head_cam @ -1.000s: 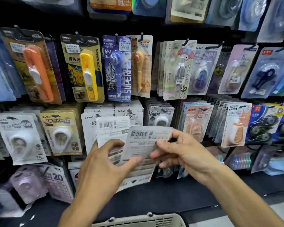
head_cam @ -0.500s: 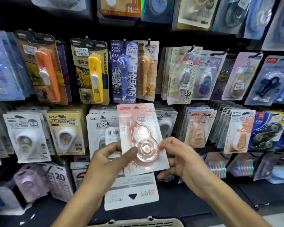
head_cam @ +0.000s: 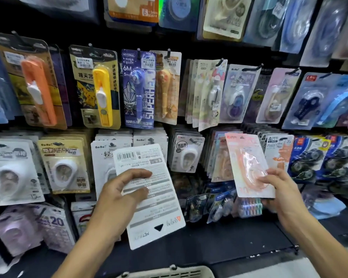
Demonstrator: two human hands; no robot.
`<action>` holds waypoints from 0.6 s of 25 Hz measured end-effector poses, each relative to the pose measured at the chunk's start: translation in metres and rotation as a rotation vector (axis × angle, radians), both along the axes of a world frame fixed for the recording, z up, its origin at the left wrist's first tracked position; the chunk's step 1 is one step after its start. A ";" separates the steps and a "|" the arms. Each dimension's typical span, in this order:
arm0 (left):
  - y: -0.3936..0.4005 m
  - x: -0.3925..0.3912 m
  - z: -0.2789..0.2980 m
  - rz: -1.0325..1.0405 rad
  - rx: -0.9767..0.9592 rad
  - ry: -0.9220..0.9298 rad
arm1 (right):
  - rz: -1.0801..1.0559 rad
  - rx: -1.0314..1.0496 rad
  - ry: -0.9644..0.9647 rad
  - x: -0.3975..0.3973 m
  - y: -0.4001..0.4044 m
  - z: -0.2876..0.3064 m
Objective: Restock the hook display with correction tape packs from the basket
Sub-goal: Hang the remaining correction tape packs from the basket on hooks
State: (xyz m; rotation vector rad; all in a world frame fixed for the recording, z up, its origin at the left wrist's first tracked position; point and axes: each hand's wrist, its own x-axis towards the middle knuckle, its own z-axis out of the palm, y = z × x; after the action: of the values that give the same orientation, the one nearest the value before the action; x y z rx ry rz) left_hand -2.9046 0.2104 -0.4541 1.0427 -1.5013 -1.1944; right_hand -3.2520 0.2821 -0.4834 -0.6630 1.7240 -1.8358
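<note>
Left hand [head_cam: 119, 195] pinches a white pack [head_cam: 149, 197], back side facing out. Right hand [head_cam: 279, 189] pinches a pink pack [head_cam: 247, 163] near the hook display [head_cam: 215, 63]. Basket [head_cam: 169, 272] sits below.

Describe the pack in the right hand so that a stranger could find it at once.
Start at the black hook display wall and go to its middle row, right of centre. There the right hand holds a pale pink card pack with a clear blister. Unlike the hanging packs around it, it tilts freely, gripped at its lower corner.
</note>
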 end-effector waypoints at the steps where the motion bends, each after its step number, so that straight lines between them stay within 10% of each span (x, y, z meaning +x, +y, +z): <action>1: 0.001 -0.002 0.000 -0.005 -0.026 -0.011 | -0.012 0.026 0.026 -0.003 0.002 -0.003; 10: -0.009 -0.017 -0.023 0.022 -0.138 -0.011 | -0.060 0.370 0.524 0.013 0.003 -0.002; 15: -0.001 -0.025 -0.023 -0.094 -0.804 -0.270 | 0.847 0.263 -0.207 0.092 -0.001 0.013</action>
State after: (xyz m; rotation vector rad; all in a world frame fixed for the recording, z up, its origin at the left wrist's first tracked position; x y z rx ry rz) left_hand -2.9295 0.2093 -0.4766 0.5889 -2.0088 -0.4131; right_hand -3.1600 0.2808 -0.4707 -0.8769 1.2289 -1.0270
